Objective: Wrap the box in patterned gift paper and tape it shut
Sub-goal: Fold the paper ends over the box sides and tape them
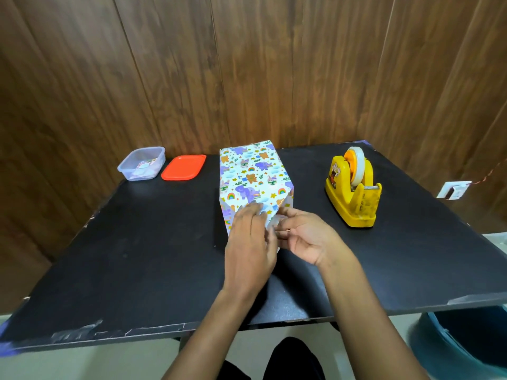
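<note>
Frame centre: an oblong box [255,187], sheathed in glossy gift paper [244,163] printed with elephants and rainbows, is being kept on a matte black table [137,242]. Its near end is being pressed by the left hand [249,242], fingers straight. The right hand [307,237] is being curled beside it; whether anything is gripped cannot be told.

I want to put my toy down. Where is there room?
The big bare patch left of the wrapped box, in front of the clear tub and red lid. Crowded at the box's near end, where the left hand and right hand work.
</note>
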A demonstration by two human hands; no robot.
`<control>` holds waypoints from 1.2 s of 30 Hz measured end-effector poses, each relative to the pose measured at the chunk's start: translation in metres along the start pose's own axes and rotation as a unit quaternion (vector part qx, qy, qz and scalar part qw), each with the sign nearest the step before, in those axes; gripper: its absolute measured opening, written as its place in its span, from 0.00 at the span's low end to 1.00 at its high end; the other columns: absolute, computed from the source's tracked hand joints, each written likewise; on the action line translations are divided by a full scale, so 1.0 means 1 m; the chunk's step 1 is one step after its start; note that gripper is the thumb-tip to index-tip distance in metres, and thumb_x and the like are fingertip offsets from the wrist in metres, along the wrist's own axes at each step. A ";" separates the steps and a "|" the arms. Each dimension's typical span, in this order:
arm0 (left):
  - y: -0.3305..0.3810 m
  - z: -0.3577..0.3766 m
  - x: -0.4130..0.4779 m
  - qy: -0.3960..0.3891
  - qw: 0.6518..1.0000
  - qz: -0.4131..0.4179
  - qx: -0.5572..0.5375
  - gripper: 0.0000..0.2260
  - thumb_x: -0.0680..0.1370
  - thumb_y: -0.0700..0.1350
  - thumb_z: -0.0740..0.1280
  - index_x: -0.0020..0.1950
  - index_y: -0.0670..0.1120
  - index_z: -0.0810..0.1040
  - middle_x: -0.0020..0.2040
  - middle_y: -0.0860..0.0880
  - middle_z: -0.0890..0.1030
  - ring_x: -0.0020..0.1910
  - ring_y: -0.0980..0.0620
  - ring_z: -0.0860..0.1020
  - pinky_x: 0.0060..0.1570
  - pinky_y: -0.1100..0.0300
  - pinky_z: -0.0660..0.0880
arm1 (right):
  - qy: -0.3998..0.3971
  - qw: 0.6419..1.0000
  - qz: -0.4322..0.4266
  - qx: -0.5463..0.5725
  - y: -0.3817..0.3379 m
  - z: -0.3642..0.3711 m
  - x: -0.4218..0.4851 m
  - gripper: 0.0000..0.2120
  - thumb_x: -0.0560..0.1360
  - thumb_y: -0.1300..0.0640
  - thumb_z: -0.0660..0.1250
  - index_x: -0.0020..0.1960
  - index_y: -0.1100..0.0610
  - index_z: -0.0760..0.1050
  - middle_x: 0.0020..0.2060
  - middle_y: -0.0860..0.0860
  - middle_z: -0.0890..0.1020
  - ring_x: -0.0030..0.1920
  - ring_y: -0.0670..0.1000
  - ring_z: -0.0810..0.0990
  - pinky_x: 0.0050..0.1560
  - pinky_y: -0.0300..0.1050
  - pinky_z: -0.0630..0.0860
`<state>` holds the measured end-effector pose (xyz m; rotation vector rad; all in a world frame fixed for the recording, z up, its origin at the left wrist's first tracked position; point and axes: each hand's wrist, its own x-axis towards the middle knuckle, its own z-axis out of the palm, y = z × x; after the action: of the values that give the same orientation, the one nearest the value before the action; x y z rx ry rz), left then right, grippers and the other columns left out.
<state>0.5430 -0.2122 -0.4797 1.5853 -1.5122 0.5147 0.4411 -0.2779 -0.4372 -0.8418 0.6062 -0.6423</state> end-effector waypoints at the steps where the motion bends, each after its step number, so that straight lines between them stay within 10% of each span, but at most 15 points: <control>1: 0.004 0.000 0.004 0.010 1.000 -0.014 0.017 0.09 0.74 0.43 0.60 0.47 0.39 0.75 0.53 0.42 0.79 0.55 0.45 0.76 0.51 0.55 0.74 | 0.029 1.000 -0.007 -0.002 0.003 0.003 0.000 0.16 0.73 0.77 0.55 0.51 0.62 0.75 0.38 0.56 0.81 0.28 0.49 0.81 0.34 0.43 0.79; 11: 0.005 0.009 0.006 0.090 0.993 0.003 0.077 0.07 0.71 0.41 0.60 0.40 0.40 0.76 0.44 0.43 0.79 0.46 0.47 0.72 0.45 0.57 0.68 | 0.209 0.968 -0.124 -0.057 0.009 0.019 0.006 0.09 0.71 0.74 0.64 0.44 0.61 0.75 0.35 0.53 0.81 0.25 0.45 0.76 0.26 0.39 0.70; 18: 0.017 0.012 -0.001 0.140 0.975 -0.170 0.021 0.10 0.69 0.48 0.64 0.45 0.46 0.66 0.48 0.47 0.69 0.44 0.47 0.65 0.44 0.57 0.64 | 0.211 0.968 -0.132 -0.035 0.013 0.020 0.001 0.10 0.71 0.74 0.64 0.40 0.61 0.74 0.36 0.56 0.81 0.31 0.49 0.78 0.27 0.39 0.75; 36: 0.001 0.028 -0.021 -0.023 0.968 -0.120 0.217 0.09 0.71 0.43 0.56 0.38 0.45 0.75 0.33 0.50 0.75 0.32 0.48 0.75 0.27 0.60 0.68 | 0.144 0.979 -0.147 -0.010 0.018 0.014 0.000 0.09 0.78 0.64 0.58 0.46 0.61 0.76 0.38 0.56 0.83 0.36 0.51 0.80 0.39 0.42 0.76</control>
<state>0.5308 -0.2222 -0.5114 2.0994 -1.2701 0.7068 0.4562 -0.2620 -0.4448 -0.8716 0.7572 -1.0403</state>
